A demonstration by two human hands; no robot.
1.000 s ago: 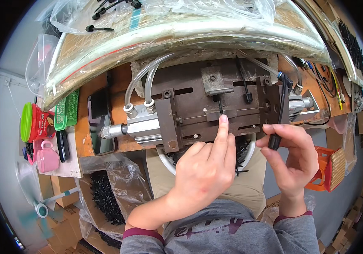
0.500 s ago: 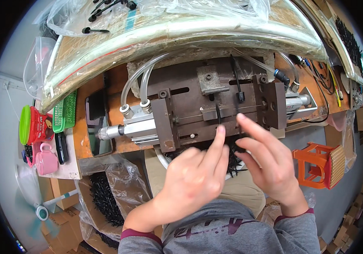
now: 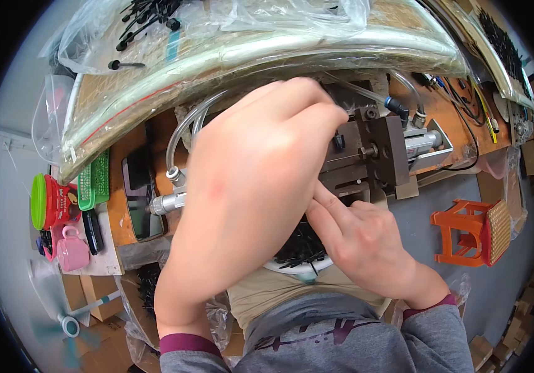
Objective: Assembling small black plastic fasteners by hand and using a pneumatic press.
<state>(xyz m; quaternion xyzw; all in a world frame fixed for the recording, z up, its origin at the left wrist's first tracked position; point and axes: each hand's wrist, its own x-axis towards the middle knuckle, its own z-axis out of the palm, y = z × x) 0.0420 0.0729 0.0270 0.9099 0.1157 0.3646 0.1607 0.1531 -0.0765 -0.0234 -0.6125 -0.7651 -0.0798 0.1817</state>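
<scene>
My left hand [image 3: 260, 161] is raised high over the brown metal fixture [image 3: 382, 146], covering most of it. Its fingers are bent together, and what they hold, if anything, is hidden. Just below its fingertips shows the small head of a black plastic piece [image 3: 339, 142] on the fixture; the rest is covered. At the fixture's front edge, my right hand [image 3: 366, 242] has its fingers drawn together, pointing up and left. Those fingertips lie against or behind the left hand, so I cannot make out anything in them. Under both hands, black pieces [image 3: 301, 248] fill a white-rimmed bowl [image 3: 326, 266] on my lap.
Clear hoses [image 3: 183, 133] run to the fixture's metal cylinders [image 3: 425, 143]. A plastic-wrapped shelf [image 3: 267, 59] bearing loose black pieces [image 3: 145, 22] arches behind. A phone [image 3: 142, 193], green basket [image 3: 94, 180] and pink cup [image 3: 72, 250] are left; an orange stool [image 3: 463, 233] stands right.
My left hand has risen up and forward over the fixture, from pointing to fingers bent. My right hand has moved slightly down and left, its spread fingers drawing together. The view has shifted slightly.
</scene>
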